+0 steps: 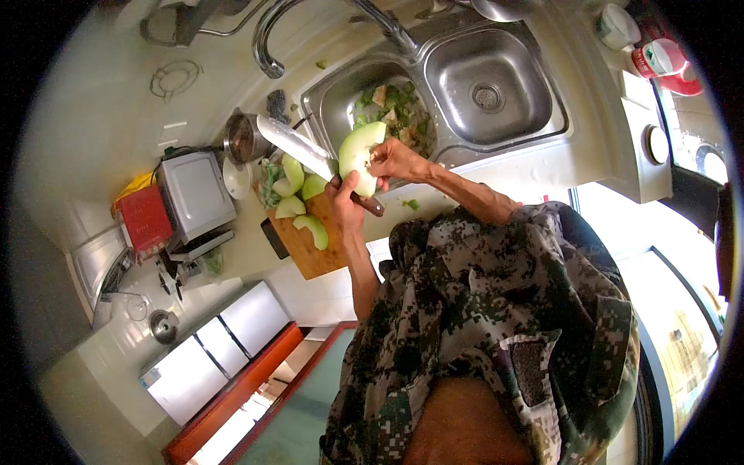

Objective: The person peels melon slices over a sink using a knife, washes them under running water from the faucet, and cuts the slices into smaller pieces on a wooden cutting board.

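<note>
My left hand (346, 200) is closed round the lower edge of a pale green gourd piece (358, 147), lifted over the sink's near-left corner. The same hand also appears to hold a broad kitchen knife (293, 146); its blade points to the upper left and its dark handle shows below the fingers. My right hand (397, 161) has its fingers bent and pressed into the gourd's hollow side, where bits of pulp show; what the fingertips pinch is hidden. Several cut gourd pieces (311, 231) lie on a wooden cutting board (318, 260) to the left.
The left sink basin (329, 101) holds green peelings and scraps (399, 105). Beside it are the right basin (496, 58) and a curved faucet (267, 58). A metal pot (242, 139) stands left of the blade, near a white countertop appliance (195, 190).
</note>
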